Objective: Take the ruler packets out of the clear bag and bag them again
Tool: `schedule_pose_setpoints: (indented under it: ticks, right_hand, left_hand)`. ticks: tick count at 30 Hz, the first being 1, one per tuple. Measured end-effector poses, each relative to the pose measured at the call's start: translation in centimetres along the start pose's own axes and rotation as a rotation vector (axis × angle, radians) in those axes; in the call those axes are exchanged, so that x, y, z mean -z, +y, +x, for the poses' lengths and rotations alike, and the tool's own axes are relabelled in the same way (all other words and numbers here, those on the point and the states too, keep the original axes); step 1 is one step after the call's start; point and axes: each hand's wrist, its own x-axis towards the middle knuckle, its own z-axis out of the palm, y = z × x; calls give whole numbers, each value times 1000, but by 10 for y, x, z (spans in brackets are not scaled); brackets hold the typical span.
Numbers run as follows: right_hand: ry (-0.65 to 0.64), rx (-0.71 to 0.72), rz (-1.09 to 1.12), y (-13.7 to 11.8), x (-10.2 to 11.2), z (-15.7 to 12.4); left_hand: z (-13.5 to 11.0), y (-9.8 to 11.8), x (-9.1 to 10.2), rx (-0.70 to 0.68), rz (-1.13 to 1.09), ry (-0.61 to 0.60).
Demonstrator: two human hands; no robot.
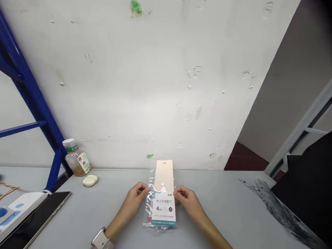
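packet (pixel 164 204) lies flat on the grey table (pixel 233 207), close to the wall (pixel 155 86). left hand (pixel 136 197) pinches its left edge and right hand (pixel 185 197) pinches its right edge, one on each side, likely so it does not slide. a bottle (pixel 75 157) stands well apart at the left

Card (pixel 164 207) heading: read "考试专用套尺" in dark print.
Card number: a large "4" stood below the heading, at left.
Card small print: too small to read.
Bottle (pixel 75 160) label: was illegible.
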Motion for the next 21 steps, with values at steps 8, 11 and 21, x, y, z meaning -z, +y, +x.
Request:
schedule_pose_setpoints:
  ticks: [8,11,21]
  right_hand:
    - [-146,-7,159,9,2,-1]
    - [-93,18,110,13,11,3]
    - [15,2,-539,27,76,7]
  left_hand:
    - [2,-8,2,35,-227,-92]
    - [4,-12,9,32,-134,-62]
    - [7,-25,43,-12,546,207]
